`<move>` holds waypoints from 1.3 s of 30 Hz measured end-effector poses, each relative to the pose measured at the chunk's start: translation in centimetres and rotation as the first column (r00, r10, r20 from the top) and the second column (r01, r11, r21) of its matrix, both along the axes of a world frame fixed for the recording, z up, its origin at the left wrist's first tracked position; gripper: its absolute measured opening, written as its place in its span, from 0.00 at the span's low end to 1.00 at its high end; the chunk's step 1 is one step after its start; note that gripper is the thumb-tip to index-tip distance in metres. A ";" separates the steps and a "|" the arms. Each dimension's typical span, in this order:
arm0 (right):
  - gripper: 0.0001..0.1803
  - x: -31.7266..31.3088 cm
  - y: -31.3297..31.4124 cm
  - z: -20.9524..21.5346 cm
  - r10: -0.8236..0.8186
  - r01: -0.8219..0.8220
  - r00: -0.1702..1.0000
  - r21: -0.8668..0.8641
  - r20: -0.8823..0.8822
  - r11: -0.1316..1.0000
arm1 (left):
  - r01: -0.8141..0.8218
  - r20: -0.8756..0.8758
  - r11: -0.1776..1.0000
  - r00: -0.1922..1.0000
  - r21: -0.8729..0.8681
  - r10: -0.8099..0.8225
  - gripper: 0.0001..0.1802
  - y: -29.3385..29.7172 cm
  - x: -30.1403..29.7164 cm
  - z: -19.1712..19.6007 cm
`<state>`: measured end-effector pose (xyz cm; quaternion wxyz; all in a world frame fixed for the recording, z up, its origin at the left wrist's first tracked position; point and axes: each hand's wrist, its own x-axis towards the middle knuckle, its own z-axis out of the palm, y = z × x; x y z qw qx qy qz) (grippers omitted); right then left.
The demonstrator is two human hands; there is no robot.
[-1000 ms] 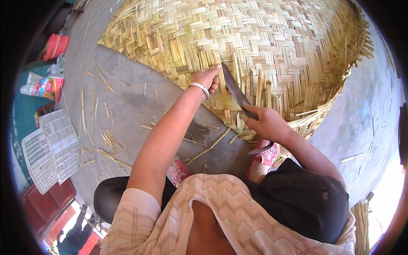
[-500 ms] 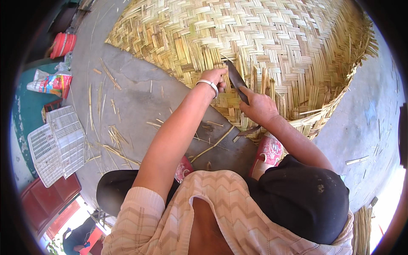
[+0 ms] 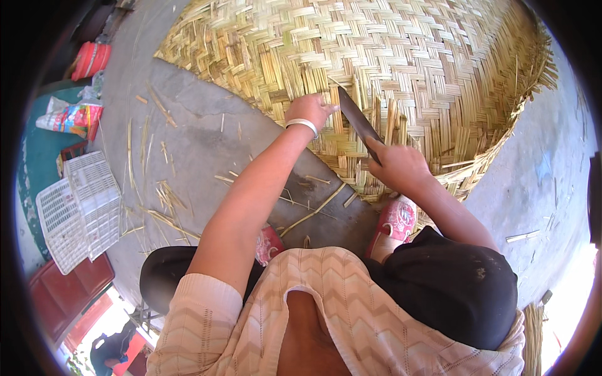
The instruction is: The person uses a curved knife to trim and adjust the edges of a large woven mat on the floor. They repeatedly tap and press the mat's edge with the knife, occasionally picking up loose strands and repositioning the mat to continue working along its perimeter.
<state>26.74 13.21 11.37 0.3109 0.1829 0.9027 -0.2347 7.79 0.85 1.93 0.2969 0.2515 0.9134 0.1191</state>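
A large mat point(image 3: 433, 69), woven from flat straw-coloured strips, spreads in front of me with its raw edge towards me. My right hand point(image 3: 402, 168) is closed round the handle end of a dark-bladed knife point(image 3: 360, 120). The blade slants up and left over loose strip ends point(image 3: 380, 116) that stick up from the weave. My left hand point(image 3: 309, 111), a pale bangle at its wrist, rests at the mat's edge with fingers curled in and the thumb towards the blade. What those fingers pinch is hidden.
Cut strips point(image 3: 168, 195) litter the grey floor to the left. Beyond them stand a white plastic crate point(image 3: 94, 203), a colourful plastic bag point(image 3: 75, 116) and a red bucket point(image 3: 92, 61). My pink shoe point(image 3: 398, 219) touches the mat's near corner. A strip bundle point(image 3: 532, 335) stands lower right.
My right hand has drawn the knife slightly right and down. My left hand has shifted a little left, its thumb now showing. The whole view has shifted slightly.
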 end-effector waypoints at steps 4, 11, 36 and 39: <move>0.28 3.6 1.5 2.3 0.016 -0.016 0.999 0.000 0.039 1.000 | -0.008 0.012 1.000 1.000 -0.009 0.008 0.24 0.4 0.1 -0.5; 0.28 6.0 4.2 3.9 -0.568 0.423 0.812 -0.534 -0.135 0.732 | 0.047 -0.147 0.970 0.989 0.239 -0.011 0.16 0.9 2.0 -0.6; 0.30 6.3 2.7 1.8 -0.672 0.426 0.737 -0.824 0.075 0.374 | -0.431 0.619 0.877 0.754 0.214 0.220 0.14 1.5 3.7 -0.7; 0.29 6.5 2.7 1.6 -0.630 0.450 0.762 -0.820 0.147 0.354 | -0.433 0.551 0.869 0.798 0.240 0.245 0.12 1.2 4.3 -1.2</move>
